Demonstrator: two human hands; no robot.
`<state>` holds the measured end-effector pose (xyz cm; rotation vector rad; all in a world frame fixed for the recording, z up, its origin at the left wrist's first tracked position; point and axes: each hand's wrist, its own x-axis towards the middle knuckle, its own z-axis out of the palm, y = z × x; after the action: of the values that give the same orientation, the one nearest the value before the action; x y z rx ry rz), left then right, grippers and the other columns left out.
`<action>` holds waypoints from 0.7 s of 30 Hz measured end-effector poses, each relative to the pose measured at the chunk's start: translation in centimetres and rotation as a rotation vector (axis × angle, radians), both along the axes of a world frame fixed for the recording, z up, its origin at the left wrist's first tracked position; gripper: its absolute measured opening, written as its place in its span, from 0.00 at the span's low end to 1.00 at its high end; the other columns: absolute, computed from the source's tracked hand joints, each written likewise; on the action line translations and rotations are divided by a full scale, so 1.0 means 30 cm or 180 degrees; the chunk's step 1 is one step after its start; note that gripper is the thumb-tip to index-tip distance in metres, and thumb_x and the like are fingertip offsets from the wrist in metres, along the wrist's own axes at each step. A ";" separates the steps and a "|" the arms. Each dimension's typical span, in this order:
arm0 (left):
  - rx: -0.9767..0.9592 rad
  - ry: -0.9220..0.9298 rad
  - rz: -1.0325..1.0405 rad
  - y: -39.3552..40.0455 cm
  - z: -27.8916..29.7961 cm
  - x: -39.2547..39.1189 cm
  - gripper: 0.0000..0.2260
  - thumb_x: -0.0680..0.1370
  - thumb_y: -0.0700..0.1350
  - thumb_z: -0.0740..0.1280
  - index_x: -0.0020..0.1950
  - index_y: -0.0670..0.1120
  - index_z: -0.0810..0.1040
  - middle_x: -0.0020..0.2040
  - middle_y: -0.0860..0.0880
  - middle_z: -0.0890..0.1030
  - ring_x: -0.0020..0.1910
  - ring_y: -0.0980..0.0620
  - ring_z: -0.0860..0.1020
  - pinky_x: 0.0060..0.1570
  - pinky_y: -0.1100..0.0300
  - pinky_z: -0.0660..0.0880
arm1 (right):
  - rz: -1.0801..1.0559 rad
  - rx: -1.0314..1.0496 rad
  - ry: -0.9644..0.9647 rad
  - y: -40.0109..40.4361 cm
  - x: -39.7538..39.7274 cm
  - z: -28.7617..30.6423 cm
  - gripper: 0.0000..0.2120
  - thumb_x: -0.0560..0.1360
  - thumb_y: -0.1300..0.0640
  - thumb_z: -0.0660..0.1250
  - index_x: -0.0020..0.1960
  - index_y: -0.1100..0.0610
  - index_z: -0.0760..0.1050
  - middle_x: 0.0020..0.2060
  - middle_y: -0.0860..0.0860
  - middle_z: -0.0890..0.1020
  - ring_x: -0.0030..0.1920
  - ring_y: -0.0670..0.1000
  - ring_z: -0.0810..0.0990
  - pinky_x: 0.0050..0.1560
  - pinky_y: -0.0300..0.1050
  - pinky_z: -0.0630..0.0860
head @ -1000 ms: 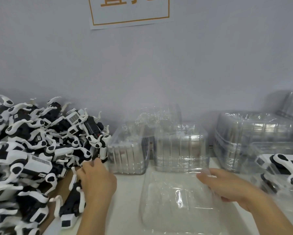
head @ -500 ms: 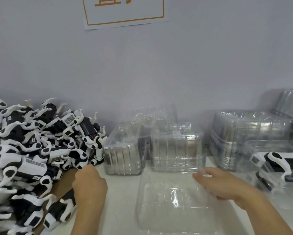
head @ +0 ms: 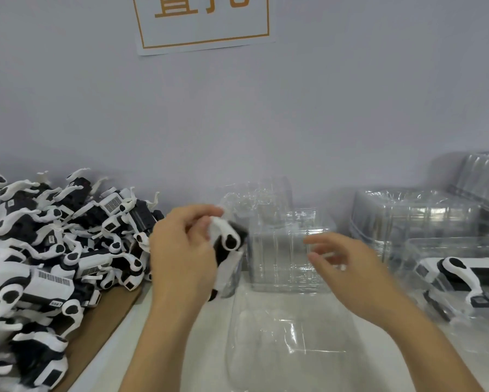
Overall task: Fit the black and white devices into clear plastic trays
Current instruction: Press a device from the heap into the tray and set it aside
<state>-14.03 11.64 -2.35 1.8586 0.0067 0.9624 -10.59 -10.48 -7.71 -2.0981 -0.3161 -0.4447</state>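
At the far left a heap of black and white devices (head: 48,250) lies piled on a brown board (head: 102,321), well stocked and waiting to be packed. Just right of the heap, the left hand (head: 181,250) is raised above the table with its fingers curled round one device (head: 227,244), gripping it by its white arm and black body so that it hangs clear of everything. Below and to the right, an empty clear tray (head: 288,343) lies flat on the white table (head: 201,349), with stacks of spare trays (head: 288,250) standing behind it. The right hand (head: 348,267) hovers above the far edge of that tray, fingers spread and loose, holding nothing. Further right, a filled tray (head: 463,278) already holds a device. The step in hand looks like carrying a picked device to the empty tray; the next move probably calls for turning it to match the moulded hollow and pressing it down while the free hand steadies the thin plastic.
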 end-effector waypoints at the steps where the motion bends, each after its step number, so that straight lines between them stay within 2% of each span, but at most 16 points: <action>1: -0.0215 -0.0199 -0.0261 -0.030 0.005 -0.007 0.18 0.79 0.30 0.63 0.41 0.50 0.84 0.33 0.56 0.80 0.33 0.62 0.75 0.35 0.72 0.69 | 0.0238 0.0193 -0.0106 0.026 -0.008 0.006 0.11 0.77 0.56 0.70 0.54 0.40 0.80 0.45 0.39 0.83 0.47 0.39 0.82 0.43 0.28 0.74; 3: -0.0716 -0.0414 -0.0793 -0.076 0.001 -0.012 0.18 0.80 0.29 0.62 0.40 0.48 0.84 0.29 0.55 0.77 0.30 0.62 0.74 0.33 0.73 0.70 | 0.0780 0.0426 -0.0158 0.067 -0.023 0.014 0.14 0.79 0.57 0.68 0.57 0.38 0.79 0.49 0.36 0.83 0.52 0.38 0.82 0.47 0.29 0.75; 4: -0.0977 -0.0432 -0.1017 -0.090 -0.003 -0.010 0.18 0.80 0.30 0.62 0.39 0.47 0.85 0.30 0.53 0.77 0.30 0.61 0.73 0.33 0.71 0.71 | 0.1088 0.0563 -0.0072 0.082 -0.027 0.018 0.16 0.80 0.58 0.66 0.59 0.37 0.78 0.52 0.37 0.83 0.55 0.40 0.82 0.51 0.34 0.77; 7: -0.1692 -0.0367 -0.1473 -0.112 -0.021 0.004 0.22 0.82 0.32 0.60 0.37 0.50 0.86 0.33 0.50 0.79 0.33 0.56 0.75 0.38 0.66 0.74 | 0.2003 0.1325 0.0561 0.097 -0.039 0.032 0.20 0.76 0.56 0.62 0.65 0.41 0.77 0.61 0.47 0.82 0.61 0.51 0.80 0.60 0.55 0.78; 8: -0.1860 -0.0338 -0.1551 -0.116 -0.027 0.008 0.22 0.82 0.33 0.60 0.37 0.51 0.86 0.34 0.51 0.80 0.34 0.56 0.75 0.39 0.64 0.74 | 0.2248 0.1588 0.0736 0.094 -0.040 0.036 0.22 0.74 0.56 0.62 0.66 0.44 0.76 0.63 0.51 0.81 0.63 0.55 0.79 0.61 0.58 0.78; 10: -0.2033 -0.0289 -0.1624 -0.120 -0.038 0.013 0.23 0.82 0.34 0.60 0.37 0.51 0.86 0.33 0.52 0.79 0.33 0.56 0.76 0.39 0.62 0.75 | 0.2550 0.1876 0.0911 0.088 -0.044 0.039 0.23 0.74 0.56 0.64 0.69 0.48 0.75 0.64 0.56 0.79 0.63 0.60 0.78 0.61 0.58 0.78; 13: -0.2105 -0.0286 -0.1647 -0.128 -0.052 0.018 0.21 0.82 0.34 0.60 0.38 0.51 0.86 0.35 0.51 0.80 0.36 0.53 0.78 0.42 0.59 0.77 | 0.2410 0.1841 0.0745 0.090 -0.039 0.029 0.22 0.75 0.52 0.69 0.69 0.49 0.75 0.62 0.57 0.81 0.62 0.59 0.80 0.61 0.59 0.78; 17: -0.1925 -0.0302 -0.1588 -0.150 -0.060 0.016 0.19 0.82 0.34 0.62 0.42 0.52 0.86 0.42 0.47 0.85 0.42 0.48 0.83 0.46 0.54 0.81 | 0.1916 0.1984 0.0477 0.102 -0.033 0.023 0.17 0.74 0.56 0.70 0.63 0.53 0.78 0.57 0.57 0.83 0.59 0.61 0.82 0.56 0.59 0.79; 19: -0.1490 -0.0370 -0.1367 -0.158 -0.066 0.013 0.17 0.82 0.34 0.62 0.47 0.53 0.86 0.47 0.47 0.86 0.47 0.49 0.85 0.48 0.56 0.82 | 0.1813 0.2080 0.0451 0.104 -0.034 0.026 0.16 0.74 0.57 0.71 0.62 0.54 0.79 0.57 0.58 0.83 0.58 0.61 0.82 0.55 0.58 0.80; 21: -0.0822 -0.0502 -0.1002 -0.162 -0.074 0.012 0.18 0.80 0.33 0.63 0.53 0.54 0.84 0.54 0.52 0.84 0.56 0.56 0.81 0.54 0.61 0.79 | 0.1611 0.2313 0.0460 0.106 -0.034 0.030 0.16 0.74 0.56 0.73 0.62 0.55 0.79 0.55 0.58 0.84 0.56 0.60 0.83 0.53 0.54 0.81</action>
<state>-13.67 6.77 -4.57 1.4897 -0.2398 0.8411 -11.62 -7.30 -6.80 -1.2718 -0.4956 -0.0745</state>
